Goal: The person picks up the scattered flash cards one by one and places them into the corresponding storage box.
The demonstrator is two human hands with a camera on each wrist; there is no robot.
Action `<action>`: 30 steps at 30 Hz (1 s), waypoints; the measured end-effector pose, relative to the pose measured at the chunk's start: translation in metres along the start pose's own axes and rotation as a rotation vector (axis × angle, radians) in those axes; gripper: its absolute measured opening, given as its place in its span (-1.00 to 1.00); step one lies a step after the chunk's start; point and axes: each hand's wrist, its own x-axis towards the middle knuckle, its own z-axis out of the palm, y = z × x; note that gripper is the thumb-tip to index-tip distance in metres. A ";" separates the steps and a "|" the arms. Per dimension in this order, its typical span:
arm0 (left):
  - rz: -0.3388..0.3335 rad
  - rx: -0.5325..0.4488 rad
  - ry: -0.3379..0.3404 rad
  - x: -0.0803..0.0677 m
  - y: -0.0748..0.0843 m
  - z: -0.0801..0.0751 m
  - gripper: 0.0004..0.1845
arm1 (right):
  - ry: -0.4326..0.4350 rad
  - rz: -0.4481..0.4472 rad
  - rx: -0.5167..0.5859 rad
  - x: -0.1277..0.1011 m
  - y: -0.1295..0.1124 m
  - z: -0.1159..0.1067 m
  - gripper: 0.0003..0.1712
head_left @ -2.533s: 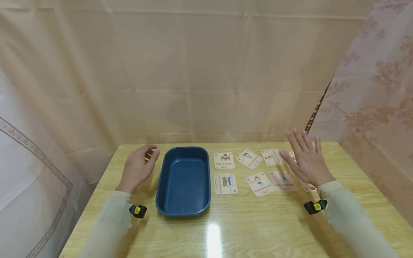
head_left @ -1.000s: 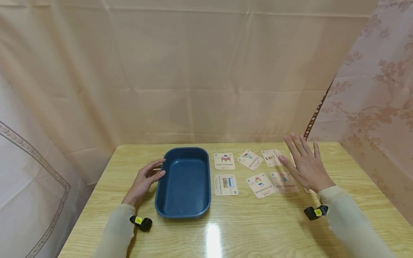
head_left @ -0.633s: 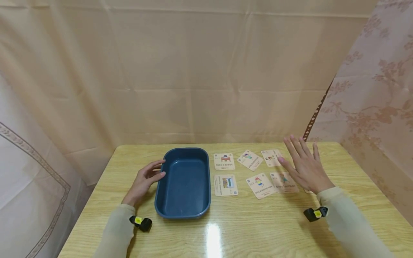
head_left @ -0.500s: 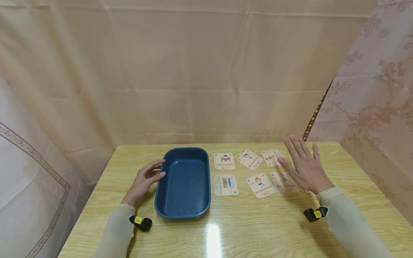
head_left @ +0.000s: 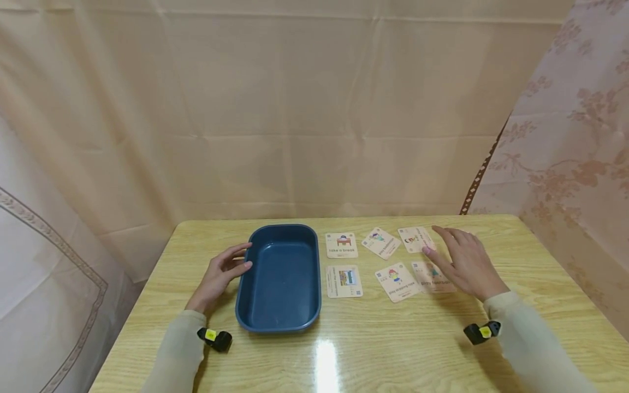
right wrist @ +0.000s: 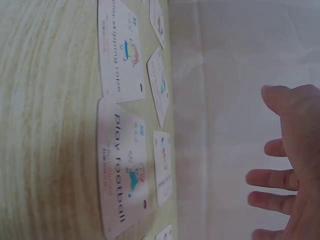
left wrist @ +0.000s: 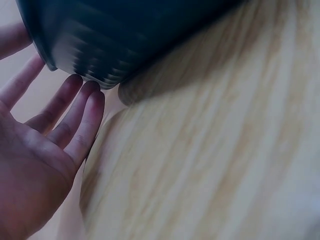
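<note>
My left hand point(head_left: 219, 277) is at the left side of a deep blue plastic tray point(head_left: 280, 325), holding its rim. In the left wrist view, thumb and index finger reach over the tray's edge point(left wrist: 42, 47), while the other fingertips lie against or close to its outer wall. My right hand point(head_left: 468, 265) hovers over the right-hand cards, fingers spread and slightly bent, holding nothing. Nearest it are a "play football" card point(head_left: 426, 273) and a picture card point(head_left: 413, 240). A "play skipping rope" card point(head_left: 396, 282) overlaps the football card's edge. The right hand hides what lies beneath it.
Flat on the wood-grain table point(head_left: 383, 349) lie a "take a break" card point(head_left: 341, 245), a classroom card point(head_left: 344, 281) and a tilted badminton card point(head_left: 380, 243). A beige curtain point(head_left: 295, 109) hangs behind the table; a floral cloth point(head_left: 580, 164) hangs at right.
My left hand has moved from beside the tray onto its rim. My right hand has tipped lower over the cards, its fingers going from stretched upward to bent forward.
</note>
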 end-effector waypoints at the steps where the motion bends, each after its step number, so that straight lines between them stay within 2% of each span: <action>1: 0.001 0.001 -0.001 0.000 0.000 0.000 -0.44 | 0.000 0.007 0.001 -0.001 0.000 0.001 -0.30; 7: 0.005 0.002 -0.010 -0.001 0.000 0.000 -0.44 | -0.034 0.063 0.037 -0.010 0.008 0.003 -0.34; 18: -0.011 0.002 -0.015 -0.001 0.001 -0.001 -0.44 | -0.179 0.239 0.152 -0.025 0.043 0.003 -0.23; 23: -0.002 -0.002 -0.021 -0.001 0.001 -0.001 -0.43 | -0.206 0.300 0.149 -0.034 0.062 -0.001 -0.17; 30: -0.008 -0.007 -0.018 -0.002 0.002 0.000 -0.43 | -0.221 0.346 0.075 -0.046 0.087 -0.003 -0.02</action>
